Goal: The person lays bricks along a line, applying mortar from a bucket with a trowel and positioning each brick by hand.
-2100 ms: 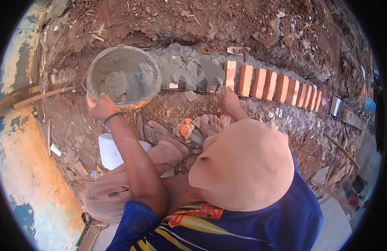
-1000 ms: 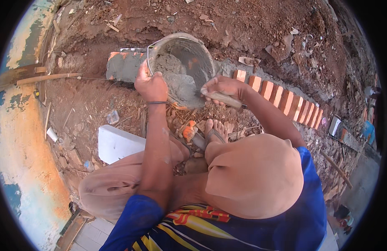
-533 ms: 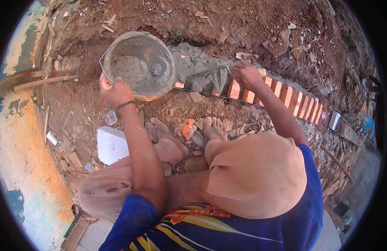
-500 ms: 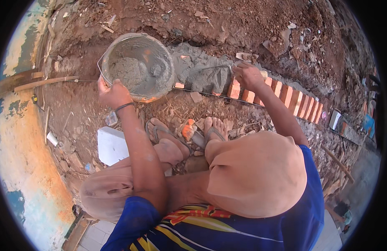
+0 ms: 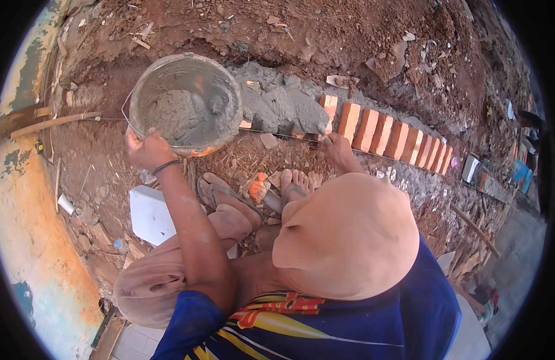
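My left hand (image 5: 148,150) grips the near-left rim of a bucket (image 5: 234,114), which is tilted so that the grey mortar (image 5: 175,111) inside faces me. Closed at the near side of the brick row, my right hand (image 5: 336,149) is by a taut string. It holds a trowel, whose handle is hidden by the fingers and whose mortar-smeared blade (image 5: 310,114) is hard to tell from the mortar bed (image 5: 271,99). Several red bricks (image 5: 366,129) stand in a spaced row to the right of that hand.
A string (image 5: 277,135) runs along the near side of the bricks. An orange object (image 5: 258,187) lies between my sandalled feet, with a white block (image 5: 150,215) to the left. Loose soil (image 5: 325,36) rises beyond the row; a peeling wall (image 5: 43,240) stands at left.
My right hand has come toward me and left, from above the bricks to their near side. The trowel has turned with it. My left hand still holds the bucket rim; the whole view has shifted slightly.
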{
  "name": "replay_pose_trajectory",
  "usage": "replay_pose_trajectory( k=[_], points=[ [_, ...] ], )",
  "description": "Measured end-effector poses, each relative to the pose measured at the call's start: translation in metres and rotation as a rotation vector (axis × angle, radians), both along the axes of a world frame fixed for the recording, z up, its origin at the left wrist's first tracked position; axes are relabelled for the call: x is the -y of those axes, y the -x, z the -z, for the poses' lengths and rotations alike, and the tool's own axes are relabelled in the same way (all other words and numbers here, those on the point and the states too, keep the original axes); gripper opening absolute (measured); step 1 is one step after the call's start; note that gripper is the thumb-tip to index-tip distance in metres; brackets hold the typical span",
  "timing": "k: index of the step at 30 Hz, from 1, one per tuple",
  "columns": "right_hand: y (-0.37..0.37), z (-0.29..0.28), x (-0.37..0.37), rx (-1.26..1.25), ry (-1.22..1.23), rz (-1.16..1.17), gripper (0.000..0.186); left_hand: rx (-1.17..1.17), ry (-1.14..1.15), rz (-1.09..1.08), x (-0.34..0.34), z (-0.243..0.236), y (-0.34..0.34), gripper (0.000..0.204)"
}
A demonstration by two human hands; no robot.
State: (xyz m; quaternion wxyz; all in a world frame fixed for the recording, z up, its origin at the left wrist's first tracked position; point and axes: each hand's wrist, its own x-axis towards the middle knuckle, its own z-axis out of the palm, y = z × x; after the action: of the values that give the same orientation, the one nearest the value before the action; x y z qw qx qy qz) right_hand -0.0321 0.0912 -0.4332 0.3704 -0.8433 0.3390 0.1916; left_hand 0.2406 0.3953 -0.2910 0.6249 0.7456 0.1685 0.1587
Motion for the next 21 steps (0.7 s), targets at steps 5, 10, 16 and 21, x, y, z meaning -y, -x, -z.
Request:
replay_pose_trajectory(
  k=[5, 10, 16, 21],
  points=[
    [-0.021, -0.033, 0.004, 0.027, -0.384, 0.497, 0.036, -0.001, -0.182, 0.029, 0.006, -0.016, 0.005, 0.044],
    [-0.085, -0.010, 0.068, 0.012, 0.407, -0.174, 0.026, -0.033, -0.085, 0.038, 0.008, -0.014, 0.009, 0.043],
    [-0.124, 0.026, 0.119, 0.011, 0.472, -0.621, 0.026, 0.007, -0.094, 0.023, 0.006, -0.013, 0.005, 0.043],
    [-0.156, 0.021, 0.136, 0.025, 0.172, -0.768, 0.031, 0.036, -0.015, 0.009, -0.005, -0.011, 0.007, 0.046]
  ],
)
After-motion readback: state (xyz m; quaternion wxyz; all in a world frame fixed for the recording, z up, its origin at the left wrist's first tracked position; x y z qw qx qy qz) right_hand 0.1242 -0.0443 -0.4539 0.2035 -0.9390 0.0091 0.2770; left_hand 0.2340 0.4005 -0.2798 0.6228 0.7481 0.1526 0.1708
